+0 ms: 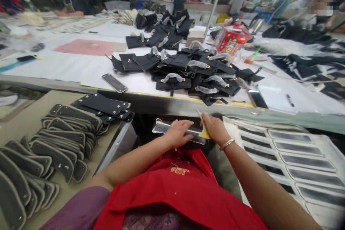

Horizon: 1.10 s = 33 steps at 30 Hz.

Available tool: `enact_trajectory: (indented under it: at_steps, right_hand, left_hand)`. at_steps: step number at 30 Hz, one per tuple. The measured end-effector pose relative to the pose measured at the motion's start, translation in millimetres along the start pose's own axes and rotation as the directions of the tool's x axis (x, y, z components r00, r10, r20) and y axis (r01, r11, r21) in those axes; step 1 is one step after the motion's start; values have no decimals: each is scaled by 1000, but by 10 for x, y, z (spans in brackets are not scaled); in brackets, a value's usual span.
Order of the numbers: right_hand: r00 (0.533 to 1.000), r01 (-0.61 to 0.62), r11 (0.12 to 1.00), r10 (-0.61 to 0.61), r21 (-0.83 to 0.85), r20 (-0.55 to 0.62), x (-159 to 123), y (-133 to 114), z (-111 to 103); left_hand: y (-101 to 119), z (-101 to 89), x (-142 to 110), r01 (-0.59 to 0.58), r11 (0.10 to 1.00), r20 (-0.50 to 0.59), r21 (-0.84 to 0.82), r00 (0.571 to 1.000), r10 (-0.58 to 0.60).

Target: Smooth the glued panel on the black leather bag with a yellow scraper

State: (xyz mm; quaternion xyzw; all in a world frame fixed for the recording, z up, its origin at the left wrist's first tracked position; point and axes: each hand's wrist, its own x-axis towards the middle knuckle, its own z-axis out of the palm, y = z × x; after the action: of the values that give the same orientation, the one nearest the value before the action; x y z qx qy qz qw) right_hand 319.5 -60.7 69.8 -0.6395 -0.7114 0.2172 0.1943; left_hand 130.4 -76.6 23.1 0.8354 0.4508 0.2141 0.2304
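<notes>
- The left hand [176,133] lies flat on a dark strap piece [172,131] in the person's lap, fingers spread and pressing down.
- The right hand [214,127] has its fingers closed around a small yellow tool [204,129] — just right of the strap.
- More grey-edged pieces [54,143] are stacked near left.
- Black pouches [194,73] sit piled on the far worktop [81,68].
</notes>
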Motion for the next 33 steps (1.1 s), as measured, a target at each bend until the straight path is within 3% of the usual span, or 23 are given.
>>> enact_trajectory:
  at_steps: [1,3,5,9,12,15,18,21,27,30,33]
  right_hand:
    - [998,35,989,-26,-142,65,68,-47,44]
    - [982,107,928,-44,-356,181,228,-174,176]
    - [960,192,858,-62,-477,275,415,-327,348]
    - [893,375,776,-155,-508,423,835,-598,722]
    - [798,549,703,-278,-453,535,1124,-711,952]
    - [672,705,620,-429,-344,604,1335,-767,1103]
    - [551,802,554,-542,-223,635,1457,-794,1198]
    - [403,871,486,-614,-77,679,1527,-805,1264]
    - [162,947,305,-717,96,678,1659,-842,1353]
    - [63,966,210,-755,150,653,1699,-865,1379]
    - [3,970,157,-776,187,631,1716,-877,1395]
  left_hand:
    - [-154,-96,-112,60,995,-136,-86,988,-71]
    - [-487,-228,-314,197,919,-331,-341,890,-313]
    - [-777,-242,-444,236,759,-292,-607,822,-488]
    - [-1024,-27,-503,190,447,-76,-874,856,-512]
    - [-1005,80,-496,183,331,-16,-926,855,-518]
    - [-980,67,-518,242,307,31,-920,827,-561]
    - [-1000,52,-544,313,290,77,-904,788,-610]
    - [-1054,110,-540,292,182,111,-939,758,-643]
    - [-1109,236,-484,259,-120,263,-958,638,-723]
    - [-1085,250,-478,269,-148,280,-952,563,-777]
    - [-1056,271,-498,300,-99,247,-949,508,-825]
